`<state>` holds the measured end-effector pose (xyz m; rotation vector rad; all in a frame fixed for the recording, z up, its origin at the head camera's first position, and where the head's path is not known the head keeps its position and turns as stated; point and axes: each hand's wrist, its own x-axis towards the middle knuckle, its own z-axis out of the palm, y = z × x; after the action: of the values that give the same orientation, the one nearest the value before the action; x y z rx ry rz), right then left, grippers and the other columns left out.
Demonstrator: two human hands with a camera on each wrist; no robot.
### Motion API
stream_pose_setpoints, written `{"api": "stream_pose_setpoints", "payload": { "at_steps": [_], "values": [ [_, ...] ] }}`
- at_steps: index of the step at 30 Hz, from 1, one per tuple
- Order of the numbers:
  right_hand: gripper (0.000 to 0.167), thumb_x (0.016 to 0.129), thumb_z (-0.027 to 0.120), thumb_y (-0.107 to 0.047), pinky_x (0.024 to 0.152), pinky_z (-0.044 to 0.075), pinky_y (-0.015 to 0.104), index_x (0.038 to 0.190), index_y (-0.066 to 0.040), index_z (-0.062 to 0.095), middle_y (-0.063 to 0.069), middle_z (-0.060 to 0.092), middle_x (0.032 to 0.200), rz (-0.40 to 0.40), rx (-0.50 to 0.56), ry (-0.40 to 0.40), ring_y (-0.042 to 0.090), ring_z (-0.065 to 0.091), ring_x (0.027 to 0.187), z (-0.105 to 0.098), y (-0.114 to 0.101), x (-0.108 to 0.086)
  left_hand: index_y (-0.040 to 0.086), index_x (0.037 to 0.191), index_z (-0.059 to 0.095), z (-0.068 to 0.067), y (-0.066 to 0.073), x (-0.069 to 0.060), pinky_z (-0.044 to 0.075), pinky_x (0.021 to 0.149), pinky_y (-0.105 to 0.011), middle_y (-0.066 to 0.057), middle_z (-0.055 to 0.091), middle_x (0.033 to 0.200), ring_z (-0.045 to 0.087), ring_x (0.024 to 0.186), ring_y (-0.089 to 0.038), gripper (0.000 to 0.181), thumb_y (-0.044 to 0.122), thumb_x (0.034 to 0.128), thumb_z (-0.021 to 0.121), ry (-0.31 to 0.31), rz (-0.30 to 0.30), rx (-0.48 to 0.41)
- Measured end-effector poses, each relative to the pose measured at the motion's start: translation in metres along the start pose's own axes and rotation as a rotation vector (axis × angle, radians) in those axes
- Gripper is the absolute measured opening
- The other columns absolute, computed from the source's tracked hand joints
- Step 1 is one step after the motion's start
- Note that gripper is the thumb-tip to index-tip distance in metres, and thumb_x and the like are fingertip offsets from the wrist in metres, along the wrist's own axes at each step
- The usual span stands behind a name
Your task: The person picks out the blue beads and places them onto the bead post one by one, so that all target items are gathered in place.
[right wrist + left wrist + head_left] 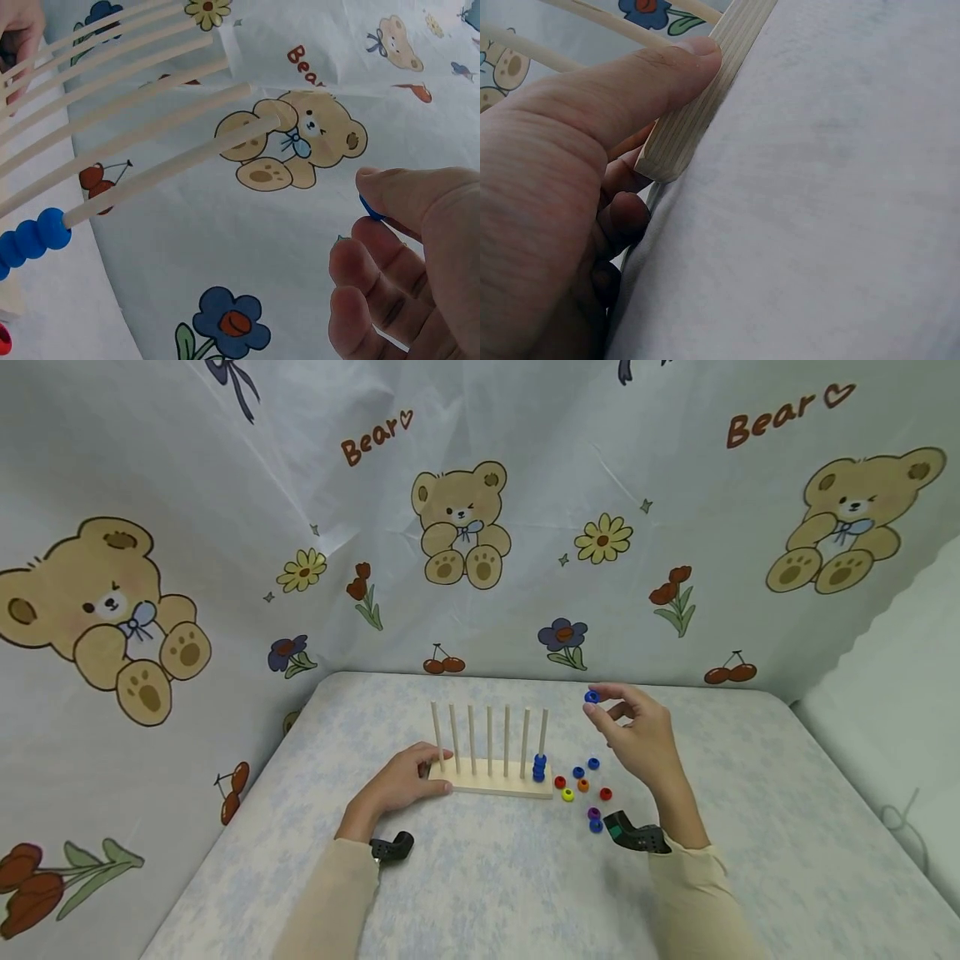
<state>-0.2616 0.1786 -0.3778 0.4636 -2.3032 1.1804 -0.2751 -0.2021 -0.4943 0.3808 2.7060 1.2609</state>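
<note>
A wooden peg stand [491, 785] with a row of upright pegs sits on the table. My left hand [401, 778] grips its left end; in the left wrist view the thumb lies along the base's side [686, 131], fingers curled behind. Several blue beads [539, 768] are stacked on the rightmost peg, and the right wrist view shows this blue stack [34, 238] too. Up and to the right of that peg, my right hand [641, 739] pinches a blue bead [592, 697] between thumb and index finger. Mostly hidden by the fingertips, that bead [370, 208] shows only as a blue sliver in the right wrist view.
Right of the stand lie several loose beads: red [606, 794], yellow [567, 795], orange [582, 785], purple [594, 813] and blue [593, 764]. A bear-printed cloth [540, 593] hangs behind the table [495, 885]. A pale cable [903, 818] is at far right.
</note>
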Motion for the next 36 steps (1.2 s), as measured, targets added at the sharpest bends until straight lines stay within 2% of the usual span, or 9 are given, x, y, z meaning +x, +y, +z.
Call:
{"api": "stream_pose_setpoints", "payload": {
  "at_steps": [5,20,24,30,36],
  "values": [
    [0.029,0.093,0.074,-0.023,0.051,0.052,0.023,0.12,-0.012,0.07,0.007,0.068,0.107,0.02,0.038,0.022,0.007,0.06,0.07,0.005,-0.005,0.0,0.042,0.127,0.064,0.001,0.004,-0.002,0.039,0.08,-0.036,0.015,0.058,0.121,0.048,0.091,-0.018,0.05,0.045,0.081,0.083,-0.005,-0.002,-0.001],
    [0.029,0.092,0.075,-0.023,0.049,0.049,0.023,0.12,-0.013,0.07,0.005,0.068,0.104,0.059,0.113,0.063,0.007,0.061,0.067,0.022,-0.012,-0.002,0.044,0.125,0.064,0.002,0.0,-0.001,0.039,0.078,-0.036,0.014,0.059,0.12,0.048,0.089,-0.019,0.049,0.048,0.0801,0.083,-0.012,0.003,-0.007],
    [0.03,0.091,0.076,-0.02,0.048,0.047,0.022,0.12,-0.012,0.07,0.006,0.069,0.107,0.05,0.137,0.068,0.007,0.06,0.066,0.027,-0.018,-0.003,0.043,0.125,0.064,0.001,-0.001,-0.002,0.04,0.077,-0.036,0.014,0.059,0.12,0.048,0.089,-0.019,0.049,0.048,0.0801,0.083,-0.014,0.002,-0.004],
    [0.031,0.089,0.078,-0.017,0.044,0.043,0.022,0.12,-0.017,0.072,0.005,0.07,0.109,0.013,0.178,0.054,0.011,0.062,0.066,0.033,-0.022,-0.001,0.043,0.126,0.064,-0.001,-0.001,-0.001,0.04,0.077,-0.035,0.015,0.059,0.119,0.049,0.089,-0.018,0.049,0.049,0.0806,0.082,0.004,0.01,0.018],
    [0.029,0.091,0.076,-0.019,0.046,0.04,0.022,0.12,-0.018,0.072,0.003,0.072,0.108,-0.01,0.139,0.035,0.007,0.061,0.065,0.037,-0.021,0.0,0.043,0.127,0.064,-0.001,-0.002,0.001,0.04,0.077,-0.035,0.015,0.059,0.121,0.048,0.09,-0.017,0.049,0.05,0.0809,0.081,-0.004,0.012,0.016]
  ]
}}
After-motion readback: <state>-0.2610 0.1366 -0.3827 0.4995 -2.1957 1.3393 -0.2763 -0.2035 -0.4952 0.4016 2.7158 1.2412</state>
